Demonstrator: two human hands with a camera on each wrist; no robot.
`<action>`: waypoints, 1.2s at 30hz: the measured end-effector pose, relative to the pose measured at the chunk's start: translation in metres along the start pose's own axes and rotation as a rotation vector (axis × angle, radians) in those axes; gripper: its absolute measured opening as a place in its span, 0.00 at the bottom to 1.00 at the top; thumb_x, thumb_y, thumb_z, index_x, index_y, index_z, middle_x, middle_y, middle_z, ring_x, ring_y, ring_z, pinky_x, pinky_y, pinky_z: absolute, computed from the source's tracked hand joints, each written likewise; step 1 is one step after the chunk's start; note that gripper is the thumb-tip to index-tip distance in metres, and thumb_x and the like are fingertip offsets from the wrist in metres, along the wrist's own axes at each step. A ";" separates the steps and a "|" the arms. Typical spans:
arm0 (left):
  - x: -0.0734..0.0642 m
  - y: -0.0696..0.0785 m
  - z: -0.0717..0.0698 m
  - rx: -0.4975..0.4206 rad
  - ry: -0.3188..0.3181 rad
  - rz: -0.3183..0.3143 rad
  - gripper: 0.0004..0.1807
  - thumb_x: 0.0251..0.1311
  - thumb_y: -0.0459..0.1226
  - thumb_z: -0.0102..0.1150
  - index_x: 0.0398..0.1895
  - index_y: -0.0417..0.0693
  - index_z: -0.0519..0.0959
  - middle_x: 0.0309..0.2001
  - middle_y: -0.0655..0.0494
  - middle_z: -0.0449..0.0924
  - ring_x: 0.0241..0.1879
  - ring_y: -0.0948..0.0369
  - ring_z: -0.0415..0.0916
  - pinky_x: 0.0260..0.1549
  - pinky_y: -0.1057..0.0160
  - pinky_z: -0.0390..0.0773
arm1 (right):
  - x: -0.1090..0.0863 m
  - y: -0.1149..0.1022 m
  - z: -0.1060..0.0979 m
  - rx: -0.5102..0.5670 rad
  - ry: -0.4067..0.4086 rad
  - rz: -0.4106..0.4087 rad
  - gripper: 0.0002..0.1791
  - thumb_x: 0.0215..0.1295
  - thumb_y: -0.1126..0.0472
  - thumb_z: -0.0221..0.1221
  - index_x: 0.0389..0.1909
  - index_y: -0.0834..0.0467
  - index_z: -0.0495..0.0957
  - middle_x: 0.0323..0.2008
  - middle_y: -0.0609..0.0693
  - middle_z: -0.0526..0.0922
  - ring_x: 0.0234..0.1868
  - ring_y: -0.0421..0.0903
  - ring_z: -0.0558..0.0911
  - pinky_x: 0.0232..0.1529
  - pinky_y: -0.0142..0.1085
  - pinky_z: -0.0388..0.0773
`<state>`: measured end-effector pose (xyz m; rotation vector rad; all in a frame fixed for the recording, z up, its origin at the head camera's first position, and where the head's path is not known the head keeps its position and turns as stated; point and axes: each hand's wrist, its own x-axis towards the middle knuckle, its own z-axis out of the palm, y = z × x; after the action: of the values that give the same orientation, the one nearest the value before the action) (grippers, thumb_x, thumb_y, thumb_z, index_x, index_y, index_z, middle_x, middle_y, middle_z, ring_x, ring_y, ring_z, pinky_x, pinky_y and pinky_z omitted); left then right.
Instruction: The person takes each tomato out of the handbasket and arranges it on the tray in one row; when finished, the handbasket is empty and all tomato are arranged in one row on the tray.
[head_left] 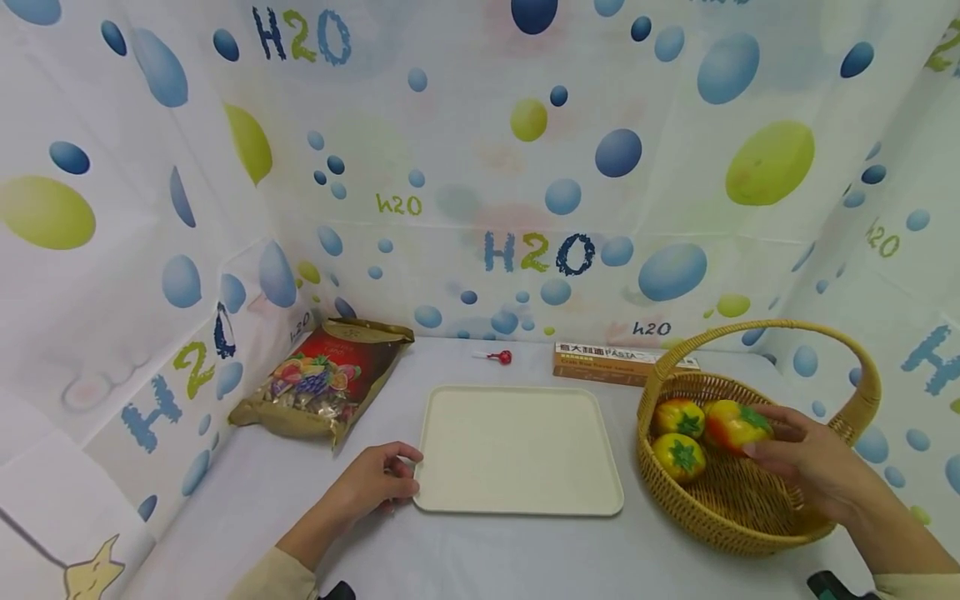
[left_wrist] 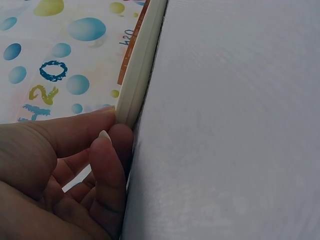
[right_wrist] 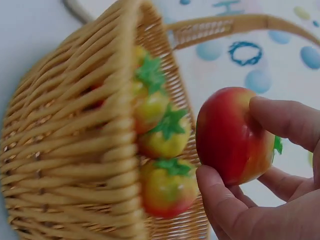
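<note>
At the left edge of a cream rectangular tray (head_left: 517, 450), my left hand (head_left: 372, 483) pinches the rim near the front corner with bent fingers. That rim (left_wrist: 135, 85) appears edge-on in the left wrist view, with the hand (left_wrist: 75, 165) at its end. My right hand (head_left: 810, 458) grips a red-and-yellow round fruit (right_wrist: 230, 135) with a green leafy cap, thumb on one side and fingers on the other. It is held over the opening of a wicker basket (head_left: 720, 525). Similar fruits (head_left: 678, 458) lie inside the basket, towards its left side.
A red and gold bag of wrapped sweets (head_left: 322, 375) lies at the back left. Behind the tray are a red lollipop (head_left: 504, 357) and a long pasta box (head_left: 600, 364). The basket's tall handle (head_left: 780, 325) arches over its opening. Patterned sheets (head_left: 465, 125) enclose the table.
</note>
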<state>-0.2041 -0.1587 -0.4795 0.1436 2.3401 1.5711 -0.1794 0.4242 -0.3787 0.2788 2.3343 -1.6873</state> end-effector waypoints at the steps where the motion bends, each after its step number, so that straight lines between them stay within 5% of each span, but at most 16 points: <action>1: 0.000 0.000 0.000 -0.002 0.000 0.000 0.23 0.54 0.31 0.72 0.54 0.41 0.79 0.33 0.51 0.77 0.28 0.58 0.77 0.22 0.60 0.77 | -0.002 -0.003 -0.001 0.016 -0.002 -0.004 0.38 0.69 0.63 0.64 0.74 0.57 0.54 0.71 0.70 0.52 0.45 0.34 0.80 0.50 0.34 0.82; 13: -0.001 0.002 0.000 -0.004 0.008 0.005 0.22 0.54 0.29 0.71 0.54 0.39 0.79 0.33 0.51 0.77 0.27 0.59 0.77 0.21 0.61 0.76 | -0.021 -0.032 0.020 -0.058 -0.003 -0.015 0.43 0.69 0.54 0.66 0.78 0.49 0.53 0.77 0.70 0.45 0.49 0.34 0.78 0.51 0.34 0.82; 20: -0.001 0.003 0.001 -0.003 -0.001 0.007 0.22 0.54 0.30 0.71 0.54 0.40 0.79 0.33 0.52 0.77 0.27 0.59 0.77 0.21 0.62 0.76 | -0.034 -0.044 0.039 -0.131 -0.020 -0.047 0.40 0.68 0.53 0.66 0.76 0.41 0.58 0.76 0.65 0.53 0.59 0.48 0.73 0.50 0.33 0.79; 31: -0.001 0.005 0.001 0.014 -0.004 0.017 0.22 0.55 0.29 0.71 0.53 0.39 0.79 0.32 0.52 0.76 0.27 0.59 0.76 0.21 0.62 0.77 | -0.042 -0.063 0.081 -0.158 -0.053 -0.190 0.40 0.63 0.55 0.69 0.73 0.52 0.62 0.71 0.61 0.64 0.59 0.55 0.74 0.52 0.40 0.79; 36: -0.002 0.004 0.001 0.013 0.000 0.014 0.21 0.54 0.29 0.71 0.53 0.40 0.79 0.32 0.51 0.76 0.27 0.59 0.76 0.21 0.61 0.77 | -0.038 -0.076 0.106 -0.145 -0.083 -0.195 0.41 0.62 0.55 0.70 0.73 0.52 0.63 0.71 0.62 0.65 0.60 0.57 0.74 0.53 0.40 0.79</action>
<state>-0.2024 -0.1564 -0.4757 0.1625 2.3546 1.5631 -0.1562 0.2995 -0.3305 -0.0460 2.4734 -1.5670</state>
